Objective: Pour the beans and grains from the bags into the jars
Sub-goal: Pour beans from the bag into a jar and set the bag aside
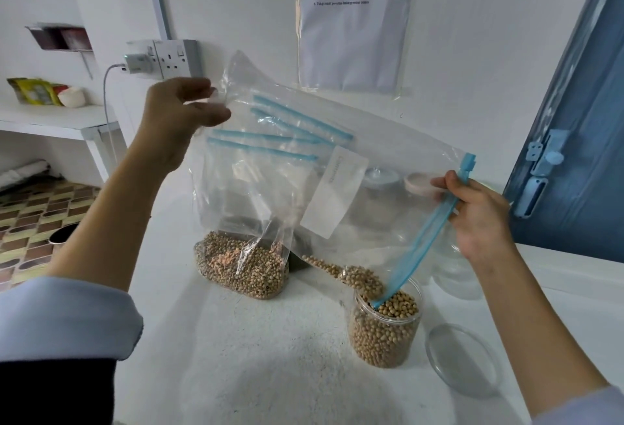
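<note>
Overhead, we hold a clear zip-top plastic bag with a blue seal strip tilted above the white surface. Our left hand pinches its raised bottom corner; our right hand pinches the blue strip. Tan soybeans slide from the bag's mouth into a clear round plastic jar, nearly full. Beside it lies a transparent round lid.

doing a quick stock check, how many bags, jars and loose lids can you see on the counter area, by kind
bags: 2, the held bag and the bean bag on the counter
jars: 3, the bean jar, a blue-lid jar and a pink-lid jar, both seen through the held bag
loose lids: 1, the clear lid
total: 6
</note>
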Tool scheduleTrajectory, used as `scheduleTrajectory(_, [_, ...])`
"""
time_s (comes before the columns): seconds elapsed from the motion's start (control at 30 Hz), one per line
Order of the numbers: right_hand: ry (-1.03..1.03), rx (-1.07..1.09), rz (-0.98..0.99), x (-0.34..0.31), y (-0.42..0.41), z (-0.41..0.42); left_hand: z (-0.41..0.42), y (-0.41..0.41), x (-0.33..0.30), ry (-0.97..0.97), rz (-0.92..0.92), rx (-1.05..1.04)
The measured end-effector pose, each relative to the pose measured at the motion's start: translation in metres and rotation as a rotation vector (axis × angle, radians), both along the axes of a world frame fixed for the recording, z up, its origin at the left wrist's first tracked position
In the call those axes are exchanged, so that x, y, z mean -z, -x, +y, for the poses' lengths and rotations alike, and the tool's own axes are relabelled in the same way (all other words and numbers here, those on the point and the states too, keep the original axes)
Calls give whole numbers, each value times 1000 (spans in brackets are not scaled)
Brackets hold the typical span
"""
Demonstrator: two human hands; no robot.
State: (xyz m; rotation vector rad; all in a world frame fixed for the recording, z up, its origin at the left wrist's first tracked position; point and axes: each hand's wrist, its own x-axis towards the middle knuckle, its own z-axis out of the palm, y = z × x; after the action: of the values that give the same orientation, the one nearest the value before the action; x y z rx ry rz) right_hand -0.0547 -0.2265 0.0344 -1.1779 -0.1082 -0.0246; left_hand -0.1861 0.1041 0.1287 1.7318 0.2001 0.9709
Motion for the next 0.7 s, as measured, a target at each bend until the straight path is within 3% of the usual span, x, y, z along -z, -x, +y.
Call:
scheduleTrajectory(0.2, [-6, 33, -87, 6, 2, 8, 6, -3, 14, -314, 35, -206])
scheduleTrajectory(0.43, [58, 94, -176, 5, 6, 6, -8, -18, 33, -494, -158, -328])
scheduleTrajectory(0.53, [38, 122, -136, 6, 6, 5, -9, -22, 23, -455, -167, -213])
scheduleTrajectory(0.7, [-5, 147, -125, 6, 9, 5, -21, -26, 1, -182, -126, -18])
